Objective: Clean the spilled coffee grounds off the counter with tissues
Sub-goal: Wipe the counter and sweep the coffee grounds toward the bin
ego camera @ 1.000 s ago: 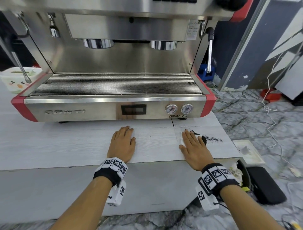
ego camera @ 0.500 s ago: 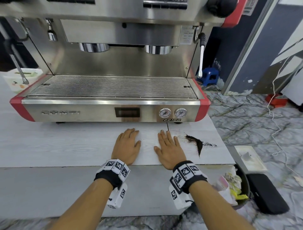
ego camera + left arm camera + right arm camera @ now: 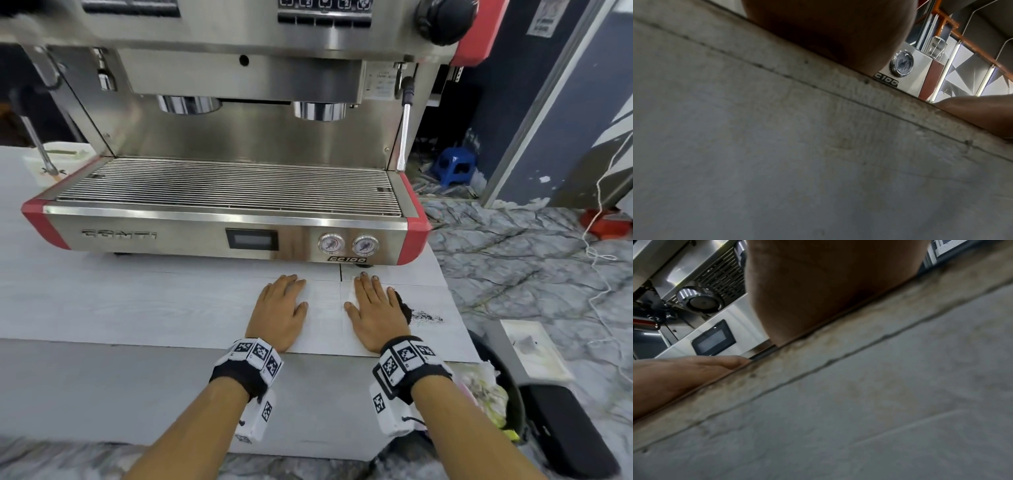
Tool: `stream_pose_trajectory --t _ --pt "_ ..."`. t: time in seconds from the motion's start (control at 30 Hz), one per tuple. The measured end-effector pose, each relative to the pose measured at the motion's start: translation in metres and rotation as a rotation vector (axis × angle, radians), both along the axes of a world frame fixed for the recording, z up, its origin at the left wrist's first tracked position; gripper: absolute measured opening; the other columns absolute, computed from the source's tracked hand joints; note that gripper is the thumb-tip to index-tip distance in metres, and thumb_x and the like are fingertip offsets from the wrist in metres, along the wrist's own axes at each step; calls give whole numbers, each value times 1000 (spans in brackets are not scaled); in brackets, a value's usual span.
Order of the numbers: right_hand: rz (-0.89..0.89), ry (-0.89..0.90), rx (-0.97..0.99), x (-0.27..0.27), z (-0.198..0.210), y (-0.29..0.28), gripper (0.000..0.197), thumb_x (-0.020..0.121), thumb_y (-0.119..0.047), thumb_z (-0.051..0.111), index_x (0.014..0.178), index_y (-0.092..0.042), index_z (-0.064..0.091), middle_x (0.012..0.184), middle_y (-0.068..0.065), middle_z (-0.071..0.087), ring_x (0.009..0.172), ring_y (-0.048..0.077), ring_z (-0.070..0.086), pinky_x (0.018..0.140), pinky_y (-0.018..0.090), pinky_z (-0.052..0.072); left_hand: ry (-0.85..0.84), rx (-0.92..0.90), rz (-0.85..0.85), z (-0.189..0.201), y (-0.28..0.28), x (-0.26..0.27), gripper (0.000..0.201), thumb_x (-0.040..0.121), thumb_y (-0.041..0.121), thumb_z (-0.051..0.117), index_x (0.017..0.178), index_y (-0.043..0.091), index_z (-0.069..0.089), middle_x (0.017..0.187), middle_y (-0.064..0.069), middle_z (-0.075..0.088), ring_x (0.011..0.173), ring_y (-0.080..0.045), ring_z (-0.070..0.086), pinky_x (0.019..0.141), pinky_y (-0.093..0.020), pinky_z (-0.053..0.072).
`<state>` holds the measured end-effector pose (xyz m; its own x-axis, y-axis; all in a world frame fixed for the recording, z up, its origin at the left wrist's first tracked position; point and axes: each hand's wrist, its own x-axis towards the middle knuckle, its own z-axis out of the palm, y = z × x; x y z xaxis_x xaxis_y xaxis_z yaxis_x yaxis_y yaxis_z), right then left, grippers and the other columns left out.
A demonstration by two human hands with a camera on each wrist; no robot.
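Both hands flat, fingers straight — left hand (image 3: pixel 279 313) on counter (image 3: pixel 137 301), right hand (image 3: pixel 375 315) pressing tissue (image 3: pixel 350 295) beside coffee grounds (image 3: pixel 416 313) — machine (image 3: pixel 219 192) reads "CC100".

Left hand (image 3: pixel 279 310) flat, palm down, fingers straight, right hand (image 3: pixel 375 313) the same, just beside it, forearms parallel

1. The grey front face of the counter (image 3: pixel 777 162) fills most of the frame, its edge running diagonally.
2. The heel of the left hand (image 3: pixel 838 32) rests on that edge at the top.
3. Beyond it, a round gauge (image 3: pixel 902 63) shows on the espresso machine (image 3: pixel 920 76), above a "C100" badge (image 3: pixel 887 81).
4. The right hand (image 3: pixel 982 113) lies on the edge at right.
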<state>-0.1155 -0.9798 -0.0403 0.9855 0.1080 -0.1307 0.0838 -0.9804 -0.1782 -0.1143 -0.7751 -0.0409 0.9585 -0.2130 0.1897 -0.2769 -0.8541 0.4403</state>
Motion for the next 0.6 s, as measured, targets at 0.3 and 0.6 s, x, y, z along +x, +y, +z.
stream_pose_trajectory --t 0.3,0.6 --pt "-32 57 -20 6 8 -29 62 102 -41 18 153 -13 -2 162 2 -8 149 18 -7 121 40 -3 -3 59 16 -7 -13 -7 45 96 29 37 139 18 38 152 -2 32 141 -18 25 118 -32 12" --pt "165 -39 29 -35 -1 21 84 81 -53 -11 153 -13 -1 162 3 -7 149 20 -10 118 38 -10 -27 130 36 -12 -16 -5 67 82 44 11 136 18 41 147 -4 39 137 -20 33 117 -38 22"
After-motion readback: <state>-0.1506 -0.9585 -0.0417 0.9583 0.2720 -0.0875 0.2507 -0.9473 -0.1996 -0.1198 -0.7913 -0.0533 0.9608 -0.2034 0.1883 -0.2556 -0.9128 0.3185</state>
